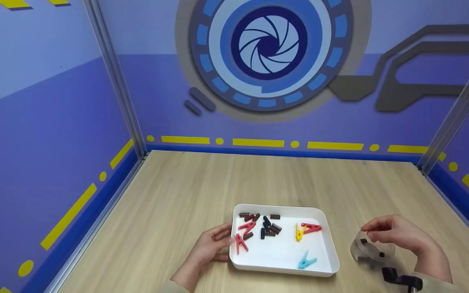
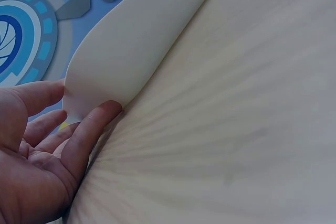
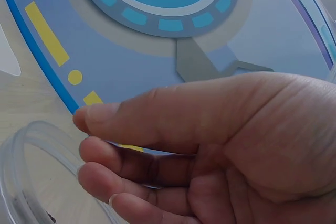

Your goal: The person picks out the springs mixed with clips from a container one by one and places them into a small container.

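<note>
A white tray (image 1: 281,264) lies on the table. My left hand (image 1: 208,246) holds it at its left wall, fingertips at the rim and along the outside, as the left wrist view also shows. Inside are several small black and brown cylinders (image 1: 274,228), red clothespins (image 1: 240,243), a yellow clothespin (image 1: 300,232) and a light blue clothespin (image 1: 307,260). To the tray's right stands a clear round container (image 1: 356,254) with a few dark pieces in it. My right hand (image 1: 401,235) hovers over its rim, fingers loosely bent, with nothing visible between thumb and fingers.
A black curved piece (image 1: 401,280) shows by the right wrist. The wood-grain table (image 1: 185,183) is bounded by printed blue walls at the back and sides, with metal posts (image 1: 120,89) at the corners.
</note>
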Motion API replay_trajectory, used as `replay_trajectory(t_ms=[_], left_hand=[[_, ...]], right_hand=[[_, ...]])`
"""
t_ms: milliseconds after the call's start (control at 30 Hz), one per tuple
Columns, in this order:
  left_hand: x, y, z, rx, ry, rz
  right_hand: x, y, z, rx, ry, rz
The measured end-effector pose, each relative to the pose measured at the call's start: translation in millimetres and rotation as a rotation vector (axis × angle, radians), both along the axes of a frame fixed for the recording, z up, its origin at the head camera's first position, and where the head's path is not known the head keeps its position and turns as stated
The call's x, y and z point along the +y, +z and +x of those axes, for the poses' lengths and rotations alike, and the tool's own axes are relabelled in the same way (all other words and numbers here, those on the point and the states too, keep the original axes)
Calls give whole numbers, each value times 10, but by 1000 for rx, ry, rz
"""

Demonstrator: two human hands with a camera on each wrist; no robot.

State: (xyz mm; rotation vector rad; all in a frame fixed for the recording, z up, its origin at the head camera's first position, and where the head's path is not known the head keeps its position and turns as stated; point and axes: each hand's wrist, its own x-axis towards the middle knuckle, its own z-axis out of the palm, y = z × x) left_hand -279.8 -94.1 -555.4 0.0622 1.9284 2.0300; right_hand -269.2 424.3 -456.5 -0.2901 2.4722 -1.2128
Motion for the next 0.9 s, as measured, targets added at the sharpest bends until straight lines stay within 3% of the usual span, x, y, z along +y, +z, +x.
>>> replay_trajectory(t_ms=[167, 500, 900], left_hand=[[5, -2, -7, 0, 1, -7], [4, -9, -10, -1, -2, -4], [2, -8, -9, -6, -7, 6]], right_hand=[[-81, 9, -11, 53, -34, 6], [-313, 10, -86, 66, -130, 28], [-583, -18, -129, 136, -126, -22]])
